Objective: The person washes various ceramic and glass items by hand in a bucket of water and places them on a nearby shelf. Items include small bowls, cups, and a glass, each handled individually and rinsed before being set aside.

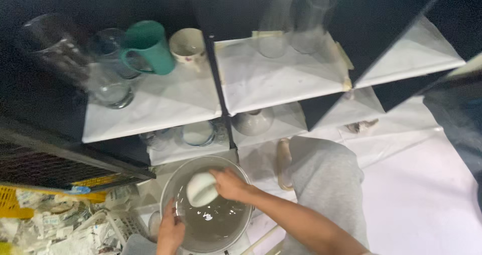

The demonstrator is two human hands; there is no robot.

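Water fills the lower part of a wide metal basin (173,192), and over it the right hand (228,183) is closed around a small white cup (202,189), fingers wrapped on its side, holding it tilted just above the surface. The left hand (170,231) grips the near rim of the basin, so the hands are apart, each clamped on its own thing. Judging by its look, the cup is glazed ceramic: light, stiff, breakable, and likely slippery when wet, best held around the body with a finger over the lip. It is plain, rounded and glossy. Beyond the hands, shelves (165,104) lined with white paper carry a green mug (150,46), glasses and bowls.
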